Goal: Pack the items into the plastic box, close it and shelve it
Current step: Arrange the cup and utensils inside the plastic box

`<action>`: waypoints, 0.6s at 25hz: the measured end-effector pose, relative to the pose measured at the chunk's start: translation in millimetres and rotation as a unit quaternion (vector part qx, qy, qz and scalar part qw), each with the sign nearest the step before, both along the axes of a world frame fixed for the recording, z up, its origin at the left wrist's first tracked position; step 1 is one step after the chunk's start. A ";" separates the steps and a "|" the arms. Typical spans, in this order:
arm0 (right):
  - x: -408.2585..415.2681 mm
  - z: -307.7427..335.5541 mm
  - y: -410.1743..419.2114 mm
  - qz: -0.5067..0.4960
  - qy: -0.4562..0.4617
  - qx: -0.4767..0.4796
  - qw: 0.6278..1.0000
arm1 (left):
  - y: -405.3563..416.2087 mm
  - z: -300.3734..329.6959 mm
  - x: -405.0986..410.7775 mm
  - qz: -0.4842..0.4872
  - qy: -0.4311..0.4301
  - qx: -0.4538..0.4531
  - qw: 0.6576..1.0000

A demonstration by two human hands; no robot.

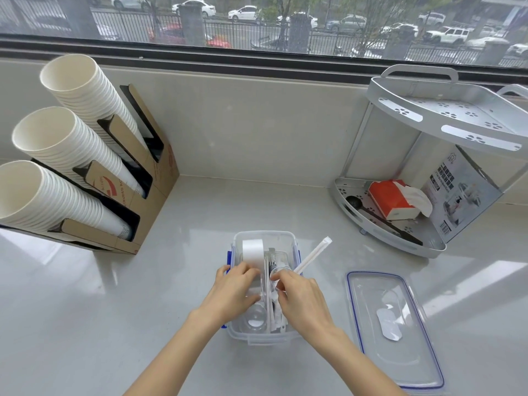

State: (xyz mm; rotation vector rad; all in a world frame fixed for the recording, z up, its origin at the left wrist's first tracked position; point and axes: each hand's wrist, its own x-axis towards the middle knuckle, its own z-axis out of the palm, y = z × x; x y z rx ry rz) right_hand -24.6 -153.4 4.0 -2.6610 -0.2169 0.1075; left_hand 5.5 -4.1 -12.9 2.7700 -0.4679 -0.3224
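Observation:
A clear plastic box (288,237) with blue side clips stands open on the counter in front of me. Inside it lie a white paper cup (253,250) on its side, a clear plastic cup (255,317), and several wrapped items. A paper-wrapped straw (314,253) sticks out over the box's right rim. My left hand (231,292) reaches into the box's left half, fingers on the paper cup. My right hand (303,298) is over the middle, pinching the rim of a small clear cup (276,273). The clear lid (393,330) with blue seal lies flat to the right.
A two-tier grey metal corner shelf (437,121) stands at the back right; its lower tier holds an orange tissue pack (390,200), a black scoop and a printed carton. A cardboard dispenser (143,178) with three stacks of paper cups stands at the left. A window runs behind.

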 end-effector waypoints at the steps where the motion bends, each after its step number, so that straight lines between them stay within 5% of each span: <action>1: -1.1 -1.2 -0.4 0.002 -0.005 0.004 1.000 | 1.3 1.0 -1.9 0.004 -0.006 -0.013 1.000; 15: 6.7 9.8 -13.4 0.000 0.026 0.128 0.991 | 8.9 6.5 -15.7 0.056 -0.018 -0.203 0.977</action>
